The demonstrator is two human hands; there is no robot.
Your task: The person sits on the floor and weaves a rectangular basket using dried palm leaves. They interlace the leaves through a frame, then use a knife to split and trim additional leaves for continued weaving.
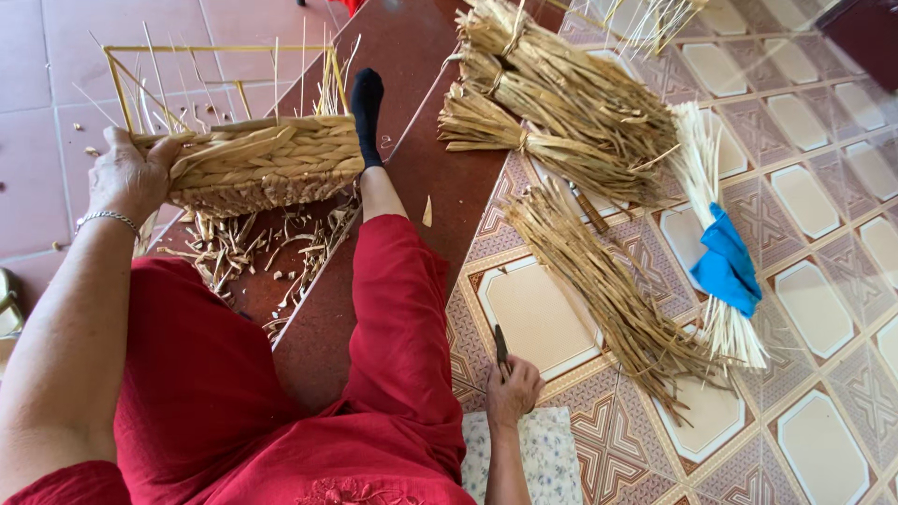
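The half-woven basket (257, 164) is steadied at its near end by the left hand (131, 178), clenched on the rim. Right of the basket, on the floor (823, 449), a dark blade (501, 350) is gripped by the right hand (513, 391). Loose straw strands (608, 290) lie beside; the blade is best kept pointed away.

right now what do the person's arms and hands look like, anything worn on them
Both arms are bare, with no sleeves reaching the forearms and no gloves. The left hand has a thin silver-coloured chain bracelet at the wrist. The right hand shows no bracelet or watch; rings cannot be made out. The clothing is red.
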